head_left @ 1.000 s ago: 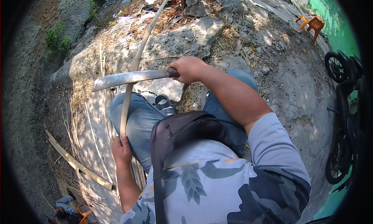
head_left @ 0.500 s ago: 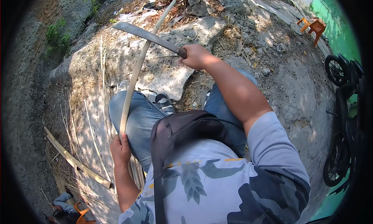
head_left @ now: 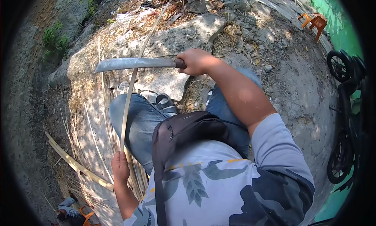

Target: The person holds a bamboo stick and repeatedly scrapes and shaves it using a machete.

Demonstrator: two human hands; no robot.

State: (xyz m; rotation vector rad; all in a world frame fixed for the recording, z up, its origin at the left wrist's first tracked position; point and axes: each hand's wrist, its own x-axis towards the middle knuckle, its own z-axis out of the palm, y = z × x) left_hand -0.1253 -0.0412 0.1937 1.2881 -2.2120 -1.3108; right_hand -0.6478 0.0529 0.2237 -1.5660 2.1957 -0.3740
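Note:
My right hand (head_left: 194, 61) is closed round the dark handle of a long machete (head_left: 137, 63), whose broad blade points left and lies across a long pale strip (head_left: 128, 104). That strip runs from my left hand (head_left: 120, 167) up past my knee to the top of the view, over the rocky ground. The fingers of my left hand are closed on its lower end, beside my left thigh. Where the blade crosses, the strip passes beneath it; whether the edge touches it I cannot tell.
Thin strips (head_left: 94, 136) and a thicker split piece (head_left: 78, 167) lie on the ground at left. A large rock slab (head_left: 184, 36) is ahead. Orange chairs (head_left: 318, 26) and a motorcycle (head_left: 344, 108) stand at right. Part of another person (head_left: 68, 210) shows at bottom left.
The machete went up and away along the strip, then came back nearer with its blade level. My left hand has moved slightly down, and the strip now shows its narrower side.

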